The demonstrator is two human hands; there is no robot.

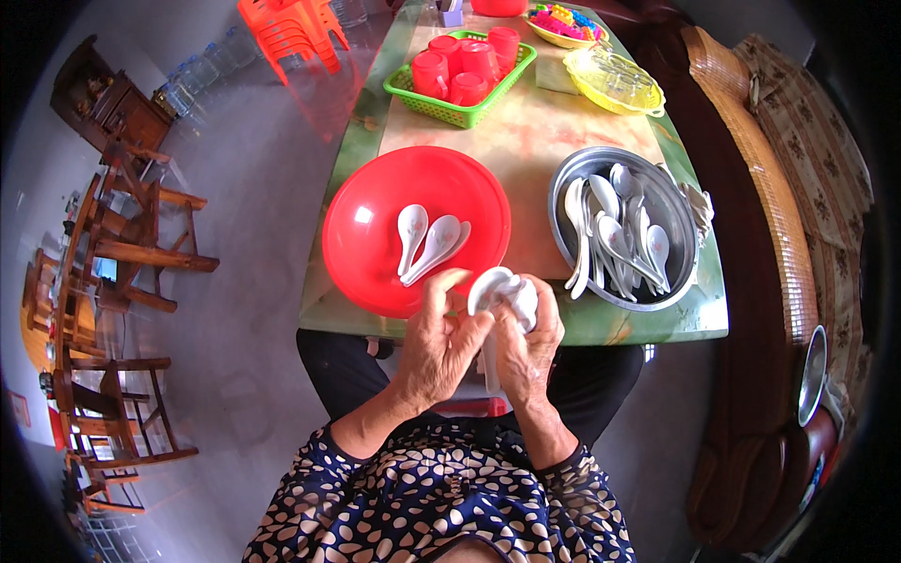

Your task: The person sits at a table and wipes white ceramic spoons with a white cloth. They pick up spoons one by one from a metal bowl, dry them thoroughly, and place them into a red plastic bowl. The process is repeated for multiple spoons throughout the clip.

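Just past the table's near edge, I hold a white soup spoon [489, 284] with its handle hanging down. My left hand [436, 340] closes on the spoon with its fingers curled at the bowl. My right hand [531, 349] presses a crumpled white cloth [524, 308] against it; folds and fingers hide part of the spoon. Ahead of my left hand, a large red basin [352, 211] contains a few white spoons [435, 247]. A metal bowl [683, 239] at the right is full of white and metal spoons [615, 230].
Farther up the marble-topped table [526, 159], a green basket [460, 114] bears several red mugs [479, 61]. Yellow baskets [648, 98] lie at the far right. A wooden bench [751, 188] runs along the right; wooden chairs [141, 253] stand at the left.
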